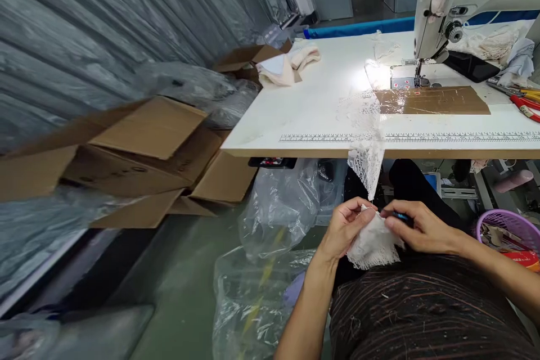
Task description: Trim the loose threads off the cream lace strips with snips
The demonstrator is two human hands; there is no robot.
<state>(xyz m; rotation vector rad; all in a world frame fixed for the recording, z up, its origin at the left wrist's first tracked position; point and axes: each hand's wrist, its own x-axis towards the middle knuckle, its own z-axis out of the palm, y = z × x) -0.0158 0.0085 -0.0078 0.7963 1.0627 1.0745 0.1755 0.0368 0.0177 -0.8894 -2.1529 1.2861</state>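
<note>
"Where was the white lace piece (374, 244)?"

"Low over the person's lap, just below the front edge of the table (304, 107). A lace strip (366, 163) hung over that edge and tapered to a point close above the left hand (343, 230)."

"How firm was the grip?"

"The left hand had thumb and fingers pinched together on the white lace piece. The right hand (422, 228) had its fingers closed around a blue tool (403, 217) (mostly hidden, so I couldn't say what sort), right beside the lace."

"Was there any writing?"

"A ruler scale (442, 138) ran along the front of the table; its tick marks showed, but its figures were too small to read. The open cardboard box (147, 126) on the left carried dark printing (137, 169), blurred past reading."

"And over on the right?"

"A red packet (523, 259) sat in the purple basket (502, 215), with pale marks that I couldn't make out. Up on the table, beneath the sewing machine (434, 5), were small red marks (407, 82), too tiny to decipher, and a shiny brown strip (455, 101) lay just in front."
</note>
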